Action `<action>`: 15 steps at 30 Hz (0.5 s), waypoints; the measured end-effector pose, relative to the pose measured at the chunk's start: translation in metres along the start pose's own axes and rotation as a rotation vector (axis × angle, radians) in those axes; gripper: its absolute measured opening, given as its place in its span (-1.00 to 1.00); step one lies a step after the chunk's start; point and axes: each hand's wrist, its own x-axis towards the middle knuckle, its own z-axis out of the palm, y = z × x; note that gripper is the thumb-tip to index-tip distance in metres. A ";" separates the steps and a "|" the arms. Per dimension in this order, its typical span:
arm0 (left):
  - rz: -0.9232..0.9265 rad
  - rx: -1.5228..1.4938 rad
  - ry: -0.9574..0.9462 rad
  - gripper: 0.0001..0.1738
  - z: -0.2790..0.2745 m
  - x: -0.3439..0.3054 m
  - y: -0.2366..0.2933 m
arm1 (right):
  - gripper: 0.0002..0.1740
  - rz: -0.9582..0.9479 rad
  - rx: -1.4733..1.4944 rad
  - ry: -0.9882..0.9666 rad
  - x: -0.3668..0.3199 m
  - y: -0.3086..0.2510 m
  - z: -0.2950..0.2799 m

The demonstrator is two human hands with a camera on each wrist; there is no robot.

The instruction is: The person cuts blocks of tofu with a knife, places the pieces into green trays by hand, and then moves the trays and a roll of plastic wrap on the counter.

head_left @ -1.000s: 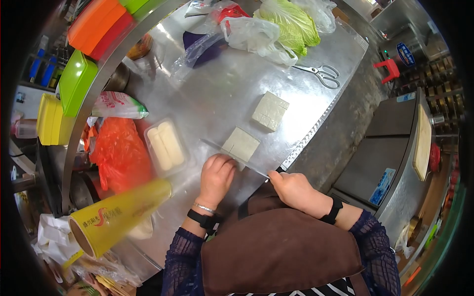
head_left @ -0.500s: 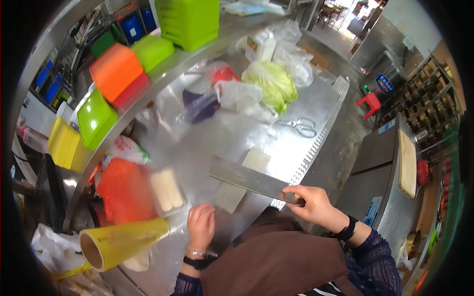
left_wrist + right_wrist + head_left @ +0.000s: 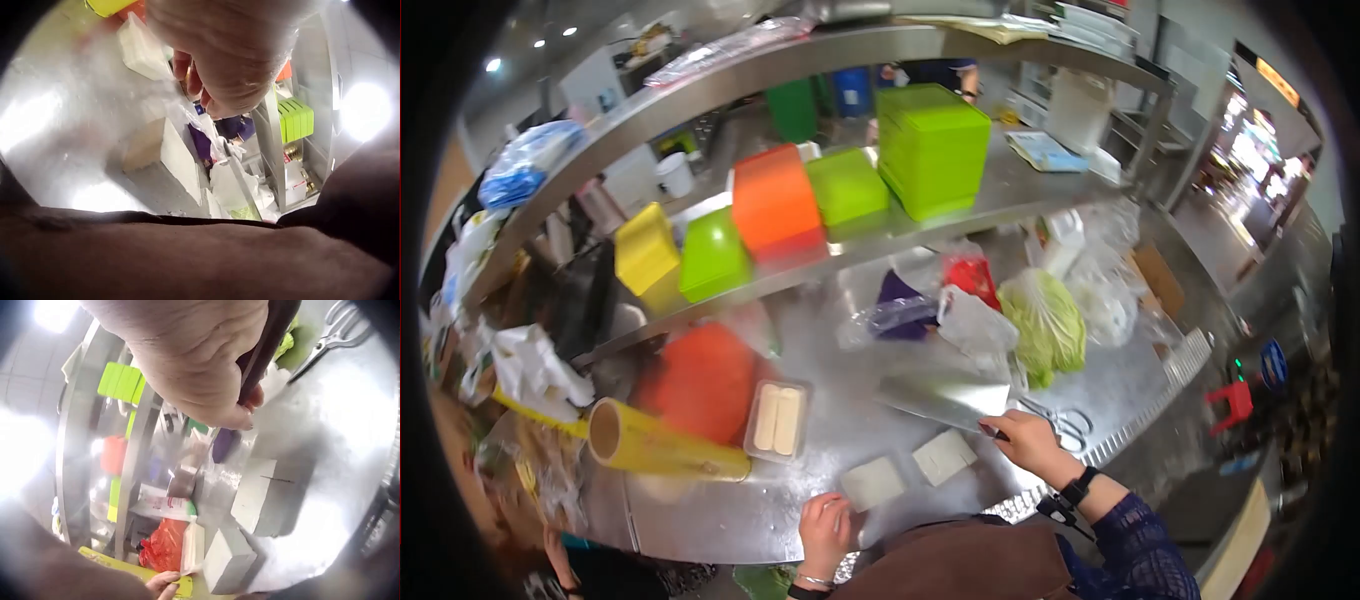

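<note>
My right hand (image 3: 1037, 445) grips the dark handle of a cleaver (image 3: 945, 397), raised over the metal table with its broad blade pointing left. Two pale blocks that look like tofu lie below it. The left block (image 3: 873, 484) is beside my left hand (image 3: 825, 530), whose fingers are relaxed and hold nothing. Farther right sits the other block (image 3: 945, 457), nearer the cleaver; a dark slit marks this block (image 3: 262, 494) in the right wrist view. From the left wrist, the nearer block (image 3: 159, 162) shows a smooth top and straight sides.
Scissors (image 3: 1068, 424) lie just right of the cleaver, near a cabbage (image 3: 1045, 325) and plastic bags. Leftward are a clear tray (image 3: 778, 422) with pale rolls, a red bag (image 3: 705, 385) and a yellow film roll (image 3: 670, 448). A shelf (image 3: 840, 262) with coloured boxes spans the back.
The cleaver has gone from the left block, where the left hand was touching, up and away toward the scissors. My left hand has come off the block. The head view has tilted up.
</note>
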 end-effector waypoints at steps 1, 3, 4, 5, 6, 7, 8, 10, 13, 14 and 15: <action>-0.041 0.021 0.024 -0.71 0.006 -0.005 0.009 | -0.58 -0.067 -0.004 -0.005 0.020 0.014 0.009; -0.120 0.048 0.068 -0.72 0.019 -0.015 0.023 | -0.66 -0.200 0.024 -0.013 0.064 0.040 0.031; -0.154 0.076 0.084 -0.71 0.023 -0.020 0.032 | -0.68 -0.240 0.009 -0.015 0.083 0.051 0.043; -0.186 0.101 0.101 -0.70 0.025 -0.024 0.041 | -0.69 -0.279 -0.009 -0.015 0.101 0.060 0.053; -0.213 0.122 0.117 -0.69 0.027 -0.028 0.050 | -0.71 -0.315 -0.030 -0.011 0.119 0.068 0.061; -0.273 0.119 0.131 -0.69 0.027 -0.035 0.058 | -0.74 -0.280 0.021 -0.029 0.133 0.076 0.068; -0.318 0.116 0.135 -0.66 0.026 -0.045 0.063 | -0.74 -0.313 -0.047 -0.032 0.146 0.084 0.076; -0.389 0.103 0.131 -0.60 0.024 -0.068 0.064 | -0.75 -0.355 -0.189 -0.022 0.163 0.108 0.092; -0.379 0.213 0.219 -0.61 0.026 -0.088 0.062 | -0.59 -0.383 0.116 0.090 0.176 0.042 0.003; -0.403 0.221 0.215 -0.61 0.024 -0.090 0.065 | -0.54 -0.403 0.229 0.140 0.184 0.027 -0.027; -0.429 0.193 0.229 -0.62 0.022 -0.089 0.069 | -0.44 -0.367 0.225 0.258 0.194 0.014 -0.059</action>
